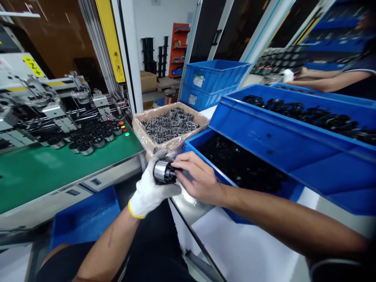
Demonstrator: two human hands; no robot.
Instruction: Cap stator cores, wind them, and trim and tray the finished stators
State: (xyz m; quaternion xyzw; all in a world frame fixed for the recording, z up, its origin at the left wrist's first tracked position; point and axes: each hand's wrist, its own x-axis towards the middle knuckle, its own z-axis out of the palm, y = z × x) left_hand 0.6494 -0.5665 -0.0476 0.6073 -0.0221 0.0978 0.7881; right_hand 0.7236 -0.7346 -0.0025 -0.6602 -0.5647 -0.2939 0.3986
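Observation:
A silver cylindrical part with black end pieces is held sideways above the table edge. My left hand, in a white glove with a yellow cuff, wraps round it from the left and below. My bare right hand comes in from the right, its thumb and fingertips pinched at the part's black end. Whether a separate small piece sits between those fingertips is hidden. Just behind my hands stands a plastic-lined carton full of metal rings.
Blue bins of black parts stand at the right. On the left, finished-looking cylinders cluster on a green worktop before a machine. Behind the carton are stacked blue crates. Another person's arm reaches in at upper right.

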